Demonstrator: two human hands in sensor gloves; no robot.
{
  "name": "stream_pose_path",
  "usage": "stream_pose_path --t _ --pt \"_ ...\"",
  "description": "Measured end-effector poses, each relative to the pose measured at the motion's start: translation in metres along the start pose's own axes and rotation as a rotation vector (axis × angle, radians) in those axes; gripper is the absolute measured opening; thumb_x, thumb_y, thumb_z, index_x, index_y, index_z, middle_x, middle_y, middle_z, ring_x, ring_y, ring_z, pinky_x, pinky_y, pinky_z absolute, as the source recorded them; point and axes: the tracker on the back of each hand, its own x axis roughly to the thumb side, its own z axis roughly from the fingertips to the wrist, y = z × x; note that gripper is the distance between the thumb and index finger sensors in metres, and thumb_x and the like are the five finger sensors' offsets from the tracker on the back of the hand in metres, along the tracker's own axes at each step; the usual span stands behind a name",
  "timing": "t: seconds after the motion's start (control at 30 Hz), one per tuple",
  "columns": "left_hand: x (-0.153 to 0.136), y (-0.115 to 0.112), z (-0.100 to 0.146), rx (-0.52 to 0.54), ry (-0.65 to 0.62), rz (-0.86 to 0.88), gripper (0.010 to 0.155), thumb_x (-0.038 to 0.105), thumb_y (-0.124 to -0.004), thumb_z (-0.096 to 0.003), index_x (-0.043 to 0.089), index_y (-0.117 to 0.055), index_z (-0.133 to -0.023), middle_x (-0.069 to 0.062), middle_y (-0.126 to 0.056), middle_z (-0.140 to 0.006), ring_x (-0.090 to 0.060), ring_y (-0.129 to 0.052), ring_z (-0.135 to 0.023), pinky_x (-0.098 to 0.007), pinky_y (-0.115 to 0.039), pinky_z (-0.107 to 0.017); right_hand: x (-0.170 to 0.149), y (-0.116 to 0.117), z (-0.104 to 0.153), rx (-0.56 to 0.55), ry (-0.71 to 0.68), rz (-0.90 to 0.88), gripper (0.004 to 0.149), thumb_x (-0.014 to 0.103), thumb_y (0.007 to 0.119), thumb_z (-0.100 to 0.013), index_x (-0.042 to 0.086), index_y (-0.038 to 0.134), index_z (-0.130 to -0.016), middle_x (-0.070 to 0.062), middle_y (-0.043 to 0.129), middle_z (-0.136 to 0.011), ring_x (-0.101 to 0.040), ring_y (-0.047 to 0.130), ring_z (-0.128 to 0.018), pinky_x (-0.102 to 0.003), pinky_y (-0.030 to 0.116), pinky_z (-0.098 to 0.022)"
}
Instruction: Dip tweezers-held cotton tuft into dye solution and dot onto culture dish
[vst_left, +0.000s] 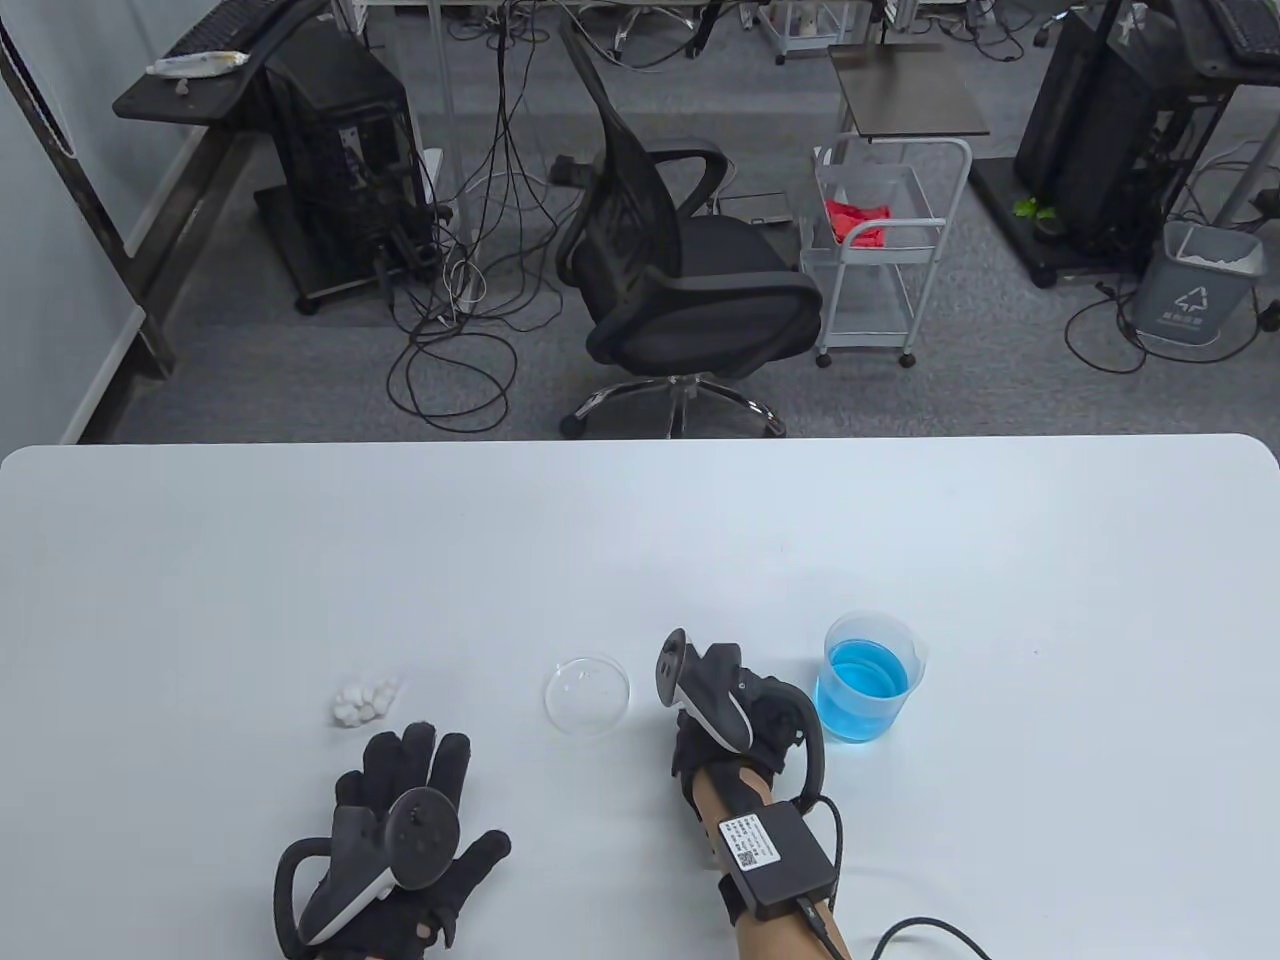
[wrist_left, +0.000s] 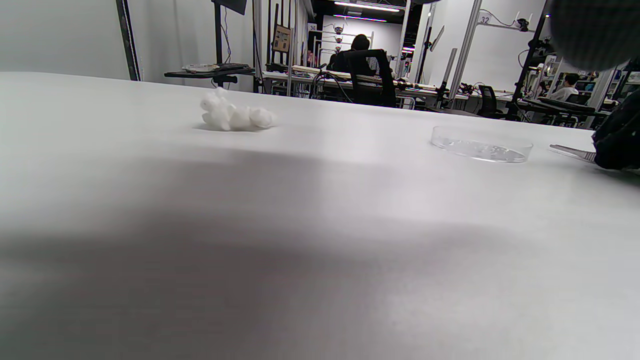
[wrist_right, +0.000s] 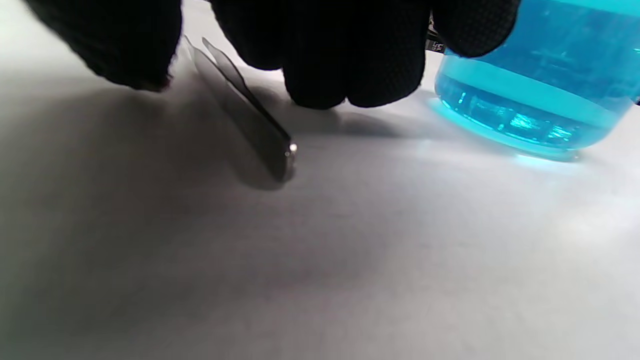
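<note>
Metal tweezers (wrist_right: 250, 120) are lying on the white bench (vst_left: 640, 540) under the right hand (vst_left: 735, 715), between the culture dish (vst_left: 587, 694) and the beaker of blue dye solution (vst_left: 866, 678). The right wrist view is showing the gloved fingers (wrist_right: 320, 60) curling down around the tweezers, with the thumb on one side and the other fingers on the far side, but I cannot tell if they are already pinching the metal or only touching it; the closed end of the tweezers is resting on the bench. The left hand (vst_left: 400, 840) is lying flat at 7 o'clock from the dish, its fingers spread and holding nothing. The cotton tufts (vst_left: 366, 703) are sitting in a small pile at 9 o'clock from the dish, just beyond the left fingertips.

I judge that the step in hand is picking up the tweezers. To do it well, the person should be pinching both arms near the middle, so that the tips stay free to open and close. The beaker is standing just beside the hand at 3 o'clock, so the lift should be going straight up, without a swing toward the dye. After that, the tips are needing one small tuft only, taken from the edge of the pile.
</note>
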Motion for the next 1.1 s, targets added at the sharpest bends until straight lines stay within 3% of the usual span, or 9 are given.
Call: stream_pose_path --t 0.47,0.77,0.97,1.1 --pt "0.001 0.000 -0.001 -0.010 -0.003 -0.003 0.093 0.083 -0.054 -0.0441 0.039 -0.007 -0.112 0.005 0.003 -0.117 -0.034 -0.004 -0.113 -0.057 -0.022 -0.079 0.000 0.004 -0.007 0.018 0.060 -0.053 0.051 0.048 0.083 -0.043 0.026 0.074 -0.088 -0.006 0.087 -0.081 -0.035 0.086 -0.079 -0.063 0.060 -0.064" --pt "0.002 0.000 -0.002 -0.007 -0.006 -0.001 0.093 0.082 -0.054 -0.0443 0.039 -0.007 -0.112 0.004 0.002 -0.118 -0.034 -0.004 -0.113 -0.057 -0.022 -0.079 -0.001 0.008 -0.001 -0.061 0.032 -0.049 0.044 0.042 0.083 -0.043 0.023 0.078 -0.083 -0.004 0.091 -0.075 -0.032 0.089 -0.077 -0.062 0.062 -0.064" --pt "0.002 0.000 -0.002 -0.011 -0.006 -0.002 0.093 0.082 -0.054 -0.0443 0.039 -0.007 -0.112 0.004 0.002 -0.118 -0.034 -0.004 -0.113 -0.057 -0.023 -0.079 -0.012 -0.002 0.008 -0.117 -0.024 -0.137 0.046 0.039 0.080 -0.044 0.017 0.074 -0.084 -0.009 0.087 -0.086 -0.037 0.088 -0.085 -0.064 0.063 -0.064" --pt "0.003 -0.001 -0.002 -0.016 -0.006 -0.002 0.093 0.082 -0.054 -0.0443 0.039 -0.007 -0.112 0.004 0.002 -0.118 -0.034 -0.004 -0.113 -0.057 -0.023 -0.079 -0.020 -0.011 0.015 -0.155 -0.073 -0.207 0.048 0.038 0.078 -0.044 0.015 0.070 -0.085 -0.007 0.093 -0.076 -0.031 0.100 -0.075 -0.062 0.067 -0.063"
